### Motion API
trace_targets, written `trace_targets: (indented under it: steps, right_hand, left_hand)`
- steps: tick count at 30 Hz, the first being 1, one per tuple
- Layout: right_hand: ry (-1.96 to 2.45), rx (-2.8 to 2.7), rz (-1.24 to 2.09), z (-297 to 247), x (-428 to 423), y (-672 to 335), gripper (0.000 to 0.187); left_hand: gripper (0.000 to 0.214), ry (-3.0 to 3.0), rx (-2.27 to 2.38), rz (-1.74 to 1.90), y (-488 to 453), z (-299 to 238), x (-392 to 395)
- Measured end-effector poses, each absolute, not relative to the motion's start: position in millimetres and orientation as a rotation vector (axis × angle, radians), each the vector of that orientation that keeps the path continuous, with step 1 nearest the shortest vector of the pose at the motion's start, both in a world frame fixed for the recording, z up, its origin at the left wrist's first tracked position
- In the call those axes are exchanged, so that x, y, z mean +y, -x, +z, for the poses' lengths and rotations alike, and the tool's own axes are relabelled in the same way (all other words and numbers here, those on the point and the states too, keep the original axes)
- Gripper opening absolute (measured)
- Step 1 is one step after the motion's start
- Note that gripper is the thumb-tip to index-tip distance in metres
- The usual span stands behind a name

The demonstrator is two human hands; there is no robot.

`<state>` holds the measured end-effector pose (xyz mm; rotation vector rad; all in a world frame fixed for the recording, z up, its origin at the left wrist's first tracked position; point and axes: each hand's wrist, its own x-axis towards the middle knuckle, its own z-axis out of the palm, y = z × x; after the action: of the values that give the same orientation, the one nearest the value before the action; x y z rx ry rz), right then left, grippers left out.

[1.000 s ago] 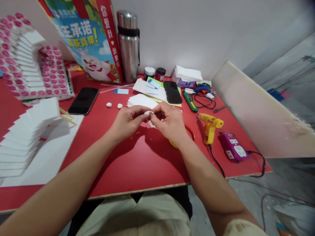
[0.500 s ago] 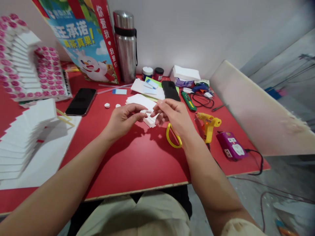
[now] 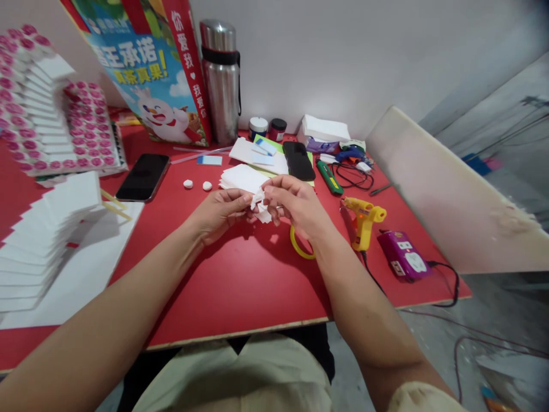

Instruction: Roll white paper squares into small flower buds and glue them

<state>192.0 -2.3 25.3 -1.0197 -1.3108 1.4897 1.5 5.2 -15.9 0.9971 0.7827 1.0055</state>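
A small crumpled piece of white tissue paper (image 3: 258, 200) is between my two hands above the red table. My left hand (image 3: 225, 210) pinches its left side between thumb and fingers. On the other side, my right hand (image 3: 295, 201) has its fingertips closed on the paper. Just behind my hands lies a stack of white sheets (image 3: 242, 176), partly covered by them. To its left sit two small white balls, one farther left (image 3: 187, 183) and one nearer (image 3: 207, 186). A yellow scissors handle (image 3: 297, 246) shows under my right wrist.
A yellow glue gun (image 3: 363, 220) and a purple power socket (image 3: 402, 256) stand at right. Further back are a green cutter (image 3: 329, 176), a black phone (image 3: 298, 161) and a steel flask (image 3: 221, 86). At left are another phone (image 3: 143, 177) and fanned white panels (image 3: 51, 234).
My hands have come closer together and slightly nearer to me. More of the white paper shows between them, crumpled. The second white ball is now uncovered.
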Motion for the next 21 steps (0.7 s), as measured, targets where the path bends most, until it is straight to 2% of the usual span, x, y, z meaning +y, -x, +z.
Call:
trace_targets:
  steps: [5,10,15,21]
  right_hand:
    - [1.077,-1.558,1.303,22,-3,-191,0.019]
    - [1.049,-1.695,1.186,24,-6,-192,0.017]
    - [1.049,-1.739,1.270,34,-8,-198,0.017]
    - [1.006,-1.620,1.479,36,-5,-203,0.031]
  left_hand:
    - [0.029,-1.151,0.835,1.041,-4,-9,1]
    - [0.026,-1.652,0.905,1.226,-1,1,-2]
    - [0.019,-2.253,0.845,1.422,5,-1,1]
    - [0.021,-2.407,0.858,1.423,7,-5,1]
